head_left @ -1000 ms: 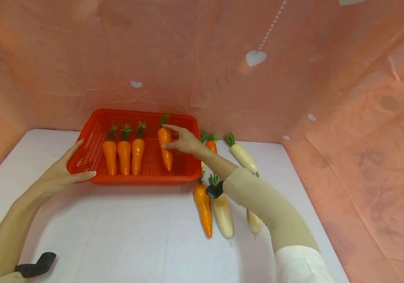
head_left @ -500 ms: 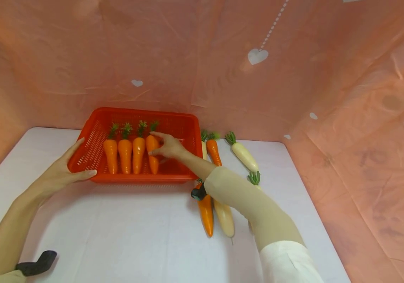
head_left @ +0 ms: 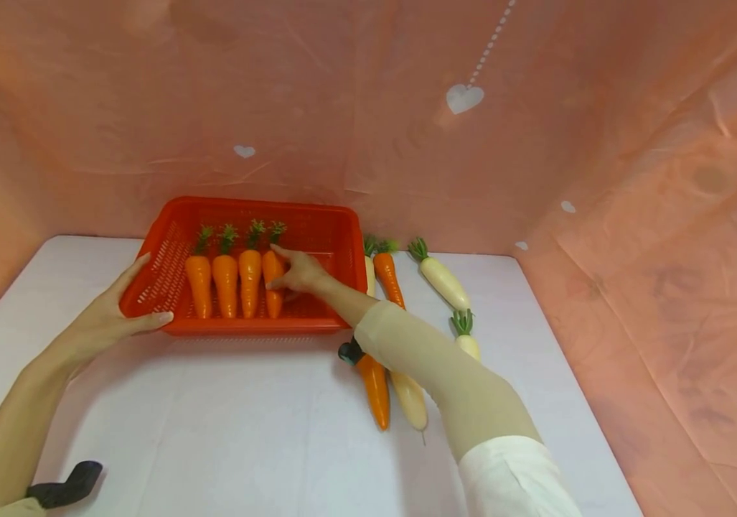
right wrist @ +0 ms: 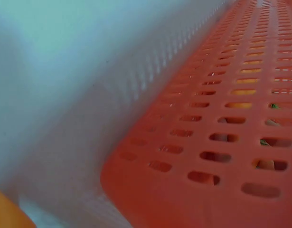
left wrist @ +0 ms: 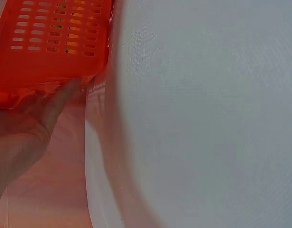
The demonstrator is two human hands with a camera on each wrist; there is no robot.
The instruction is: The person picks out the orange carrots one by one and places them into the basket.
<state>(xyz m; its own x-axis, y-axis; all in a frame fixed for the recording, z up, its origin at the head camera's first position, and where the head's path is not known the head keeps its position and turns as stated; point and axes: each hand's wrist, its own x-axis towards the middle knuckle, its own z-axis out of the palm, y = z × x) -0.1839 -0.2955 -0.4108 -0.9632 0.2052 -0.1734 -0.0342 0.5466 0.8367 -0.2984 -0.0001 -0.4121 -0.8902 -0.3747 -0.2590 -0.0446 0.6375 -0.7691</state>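
Observation:
A red plastic basket (head_left: 265,327) stands toward the back of the table, with a row of orange carrots inside, green tops to the rear. My left hand (head_left: 100,316) holds its left end, thumb at the front corner and fingers along the side; the left wrist view shows that hand against the basket's rim (left wrist: 46,83). Inside, my right hand (head_left: 303,273) pinches the rightmost carrot (head_left: 273,276) between thumb and fingers, close beside a neighbouring carrot (head_left: 250,276). In the right wrist view the basket's slotted wall (right wrist: 183,161) hides the right hand.
Right of the basket lie a carrot (head_left: 389,276), another carrot (head_left: 376,391) partly under the right arm, and several white radishes, including one at the back (head_left: 444,283) and one in front (head_left: 410,402). A pink cloth wall (head_left: 407,143) rises behind the white table (head_left: 232,431).
My right hand has carried its carrot leftward inside the basket and set it alongside the other carrots in the row. The left hand has stayed on the basket's left end.

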